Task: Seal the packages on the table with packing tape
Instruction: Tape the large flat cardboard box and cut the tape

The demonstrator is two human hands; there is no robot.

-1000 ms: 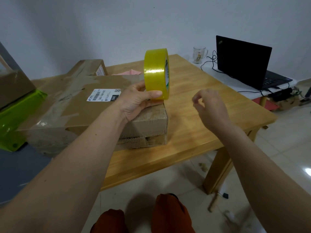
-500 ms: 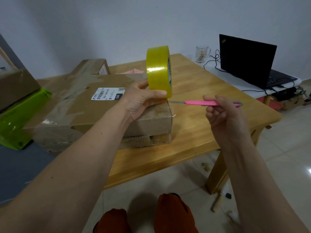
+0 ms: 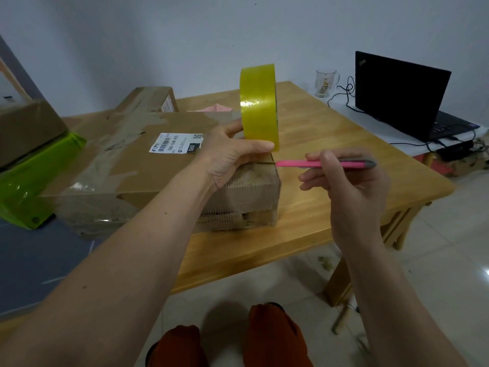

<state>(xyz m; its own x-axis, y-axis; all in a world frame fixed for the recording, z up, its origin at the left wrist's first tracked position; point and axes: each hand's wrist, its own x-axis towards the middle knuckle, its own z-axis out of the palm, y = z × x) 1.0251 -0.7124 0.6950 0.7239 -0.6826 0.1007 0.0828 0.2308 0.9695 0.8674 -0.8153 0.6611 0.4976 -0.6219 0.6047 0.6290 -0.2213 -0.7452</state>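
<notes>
A yellow roll of packing tape stands on edge over the right end of a flat cardboard package with a white shipping label. My left hand grips the bottom of the roll with thumb and fingers and rests on the package. My right hand holds a pink utility knife level, its tip touching the package's top right edge just under the roll. The package lies on a wooden table.
A second cardboard box lies behind the package, a pink sheet beside it. A green object under a brown box sits at left. A black laptop, cables and a glass mug stand on a white side table at right.
My right hand, empty a second ago, now holds the pink knife and has brought its tip leftward to the package edge under the roll. The left hand still holds the tape.
</notes>
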